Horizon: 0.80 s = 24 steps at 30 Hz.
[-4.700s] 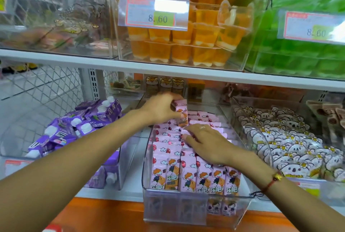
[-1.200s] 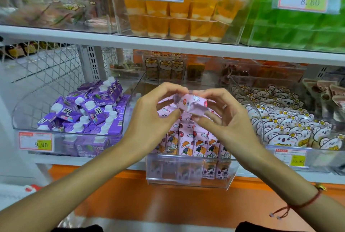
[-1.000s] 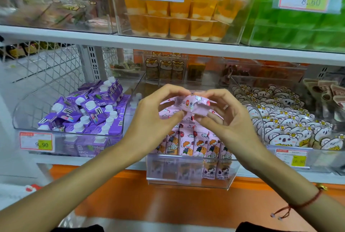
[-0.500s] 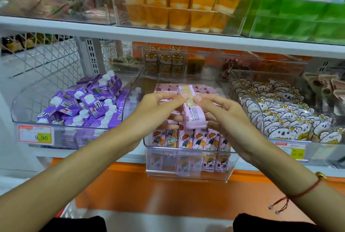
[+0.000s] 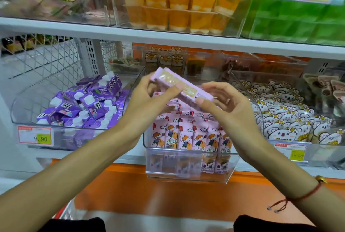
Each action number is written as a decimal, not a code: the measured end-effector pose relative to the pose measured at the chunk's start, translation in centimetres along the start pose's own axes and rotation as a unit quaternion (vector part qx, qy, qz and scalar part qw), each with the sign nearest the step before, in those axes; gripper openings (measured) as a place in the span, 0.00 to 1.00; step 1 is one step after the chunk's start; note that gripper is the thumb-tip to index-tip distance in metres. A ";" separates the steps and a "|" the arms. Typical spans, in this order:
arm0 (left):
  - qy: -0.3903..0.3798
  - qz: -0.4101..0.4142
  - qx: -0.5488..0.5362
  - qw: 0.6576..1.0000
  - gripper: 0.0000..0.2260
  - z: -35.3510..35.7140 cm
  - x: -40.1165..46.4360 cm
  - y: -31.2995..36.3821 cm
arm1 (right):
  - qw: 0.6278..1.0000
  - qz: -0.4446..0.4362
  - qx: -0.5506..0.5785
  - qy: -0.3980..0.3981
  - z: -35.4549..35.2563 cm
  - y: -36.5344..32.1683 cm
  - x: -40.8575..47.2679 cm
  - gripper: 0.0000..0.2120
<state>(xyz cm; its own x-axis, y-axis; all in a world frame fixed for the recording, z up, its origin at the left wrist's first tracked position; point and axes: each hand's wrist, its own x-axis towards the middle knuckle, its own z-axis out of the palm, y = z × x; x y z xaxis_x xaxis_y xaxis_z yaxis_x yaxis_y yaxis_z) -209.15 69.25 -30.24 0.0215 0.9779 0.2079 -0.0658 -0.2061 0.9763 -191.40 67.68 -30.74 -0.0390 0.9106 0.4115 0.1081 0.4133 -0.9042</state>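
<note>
I hold a pink snack packet (image 5: pixel 179 86) tilted in the air, its back label facing me. My left hand (image 5: pixel 149 99) pinches its upper left end between thumb and fingers. My right hand (image 5: pixel 224 106) pinches the lower right end, thumb on top. Beneath them a clear plastic bin (image 5: pixel 186 174) juts out from the middle shelf, filled with several upright pink packets (image 5: pixel 188 134) printed with a cartoon child.
Left of the bin, a clear tray (image 5: pixel 22 108) holds purple cartons with white caps. On the right lie white koala-print packets (image 5: pixel 291 120). The upper shelf carries orange jelly cups (image 5: pixel 179 8) and green packs (image 5: pixel 298 21). An orange panel (image 5: pixel 168 194) runs below.
The packet rose out of the bin into both hands. It has turned from lying crosswise with its front showing to slanting with its back label toward me, and it sits higher.
</note>
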 end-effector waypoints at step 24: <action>0.088 0.265 0.460 0.843 0.17 -3.0 3.5 -1.1 | 0.866 -0.056 -0.484 -0.111 0.8 5.2 5.1 0.22</action>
<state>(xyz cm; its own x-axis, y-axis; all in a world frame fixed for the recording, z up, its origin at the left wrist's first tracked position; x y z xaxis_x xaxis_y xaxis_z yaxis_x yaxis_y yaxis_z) -211.97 72.98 -30.78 0.0791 0.7132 0.6965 0.7834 -0.4765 0.3990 -191.84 74.48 -33.40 -0.2803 0.8894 0.3610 0.8696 0.3946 -0.2967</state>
